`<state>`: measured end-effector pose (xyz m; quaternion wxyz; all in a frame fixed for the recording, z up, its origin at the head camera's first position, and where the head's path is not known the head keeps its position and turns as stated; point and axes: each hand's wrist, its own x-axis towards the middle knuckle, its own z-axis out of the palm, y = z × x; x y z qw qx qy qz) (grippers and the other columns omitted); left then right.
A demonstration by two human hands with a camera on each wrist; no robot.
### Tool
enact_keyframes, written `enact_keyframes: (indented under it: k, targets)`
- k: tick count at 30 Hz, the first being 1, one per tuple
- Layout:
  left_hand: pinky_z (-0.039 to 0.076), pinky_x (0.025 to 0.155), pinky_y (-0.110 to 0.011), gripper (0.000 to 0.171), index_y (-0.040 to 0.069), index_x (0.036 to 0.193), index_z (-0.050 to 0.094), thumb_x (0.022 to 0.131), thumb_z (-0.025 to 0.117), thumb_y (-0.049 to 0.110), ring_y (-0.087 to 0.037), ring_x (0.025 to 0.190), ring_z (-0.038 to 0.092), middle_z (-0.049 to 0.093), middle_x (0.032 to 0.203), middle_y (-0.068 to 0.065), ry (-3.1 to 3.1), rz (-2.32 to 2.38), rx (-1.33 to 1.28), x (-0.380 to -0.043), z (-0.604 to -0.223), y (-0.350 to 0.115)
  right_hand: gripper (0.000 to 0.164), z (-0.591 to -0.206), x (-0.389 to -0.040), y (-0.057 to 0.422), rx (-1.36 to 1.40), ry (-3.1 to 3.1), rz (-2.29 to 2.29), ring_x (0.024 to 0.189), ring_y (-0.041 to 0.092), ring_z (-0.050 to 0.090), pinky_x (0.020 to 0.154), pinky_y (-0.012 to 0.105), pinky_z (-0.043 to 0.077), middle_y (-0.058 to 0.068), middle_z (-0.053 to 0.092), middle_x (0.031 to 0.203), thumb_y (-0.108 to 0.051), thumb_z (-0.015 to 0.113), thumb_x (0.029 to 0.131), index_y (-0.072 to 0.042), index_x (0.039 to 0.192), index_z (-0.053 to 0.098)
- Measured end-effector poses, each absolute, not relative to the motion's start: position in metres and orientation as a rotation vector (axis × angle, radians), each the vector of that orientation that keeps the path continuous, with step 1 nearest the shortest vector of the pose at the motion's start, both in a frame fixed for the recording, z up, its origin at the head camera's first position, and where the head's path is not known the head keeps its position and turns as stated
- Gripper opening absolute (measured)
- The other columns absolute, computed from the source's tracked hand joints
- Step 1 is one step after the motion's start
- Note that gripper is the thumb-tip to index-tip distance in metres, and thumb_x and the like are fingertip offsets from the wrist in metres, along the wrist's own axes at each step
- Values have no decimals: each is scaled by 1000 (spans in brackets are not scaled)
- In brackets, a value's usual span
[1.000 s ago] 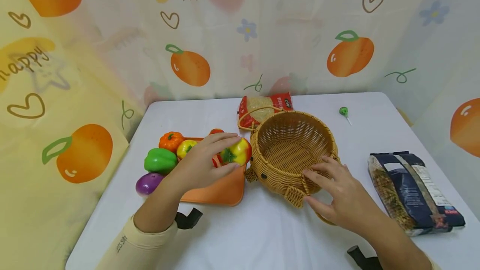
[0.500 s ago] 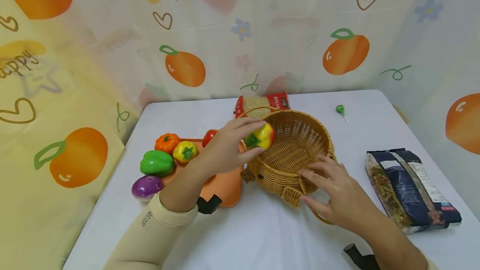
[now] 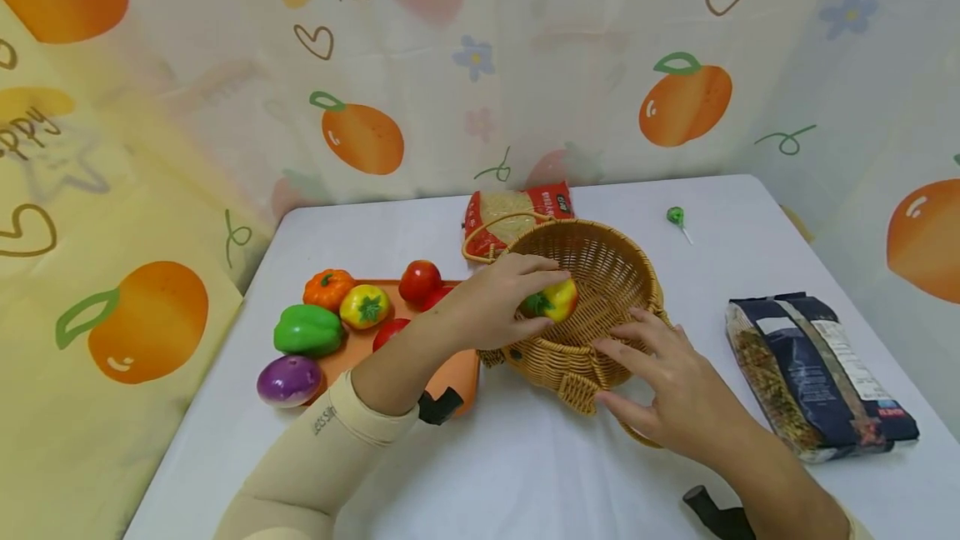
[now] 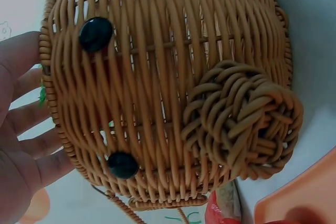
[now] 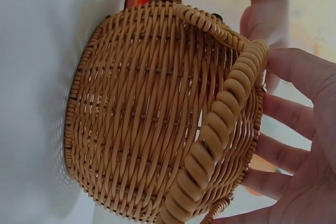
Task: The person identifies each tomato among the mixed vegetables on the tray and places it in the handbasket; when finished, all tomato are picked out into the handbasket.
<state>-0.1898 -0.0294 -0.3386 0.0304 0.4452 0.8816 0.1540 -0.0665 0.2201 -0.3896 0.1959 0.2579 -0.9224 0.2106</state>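
My left hand (image 3: 495,300) is over the left rim of the round wicker basket (image 3: 536,365). Between its thumb and fingers it holds a yellow-and-red fruit with a green leafy top (image 3: 558,302), inside the basket's mouth. In the left wrist view, the basket wall (image 4: 152,93) with its dark button eyes and woven snout hides most of the fruit. My right hand (image 3: 678,390) has its fingers spread, with fingertips resting at the basket's near right rim. The right wrist view has those fingers (image 5: 286,153) along the rim, near the wrapped handle (image 5: 210,135).
An orange tray (image 3: 457,377) at left bears red tomatoes (image 3: 420,282) and a yellow fruit (image 3: 365,307). Around its left side are an orange pumpkin (image 3: 328,288), green pepper (image 3: 307,330) and purple eggplant (image 3: 289,381). A red bag (image 3: 506,219), lollipop (image 3: 677,217) and dark-blue bag (image 3: 817,373) lie about.
My left hand has carried the yellow-and-red fruit rightward from above the tray, over the rim and down into the basket's mouth. My right hand has stayed at the rim.
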Motion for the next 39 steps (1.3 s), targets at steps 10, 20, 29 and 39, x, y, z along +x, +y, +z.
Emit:
enact_keyframes:
  k: [10, 20, 29, 39]
  targets:
    - [48, 111, -40, 60, 21, 151, 53, 95, 73, 34, -27, 140, 47, 49, 155, -4, 2688, 445, 1359, -192, -340, -26, 54, -388, -65, 219, 688, -2623, 597, 136, 44, 50, 91, 81, 42, 6, 65, 126, -31, 91, 73, -22, 124, 72]
    - [44, 114, -41, 60, 22, 151, 52, 95, 73, 33, -25, 142, 45, 49, 155, -4, 2702, 512, 1397, -191, -342, -30, 55, -389, -65, 218, 682, -2628, 603, 136, 44, 50, 91, 82, 41, 6, 64, 127, -30, 92, 72, -23, 124, 72]
    - [44, 114, -43, 59, 20, 147, 57, 93, 75, 36, -25, 142, 45, 51, 153, -5, 2798, 597, 1421, -188, -337, -48, 56, -388, -64, 219, 695, -2622, 591, 136, 44, 50, 92, 80, 42, 7, 64, 127, -33, 91, 74, -22, 125, 72]
    - [42, 115, -52, 63, 21, 150, 54, 92, 76, 34, -30, 146, 38, 44, 157, -6, 2838, 582, 1121, -180, -330, -89, 57, -388, -64, 218, 692, -2620, 608, 136, 42, 49, 93, 80, 42, 6, 64, 126, -29, 91, 72, -22, 125, 72]
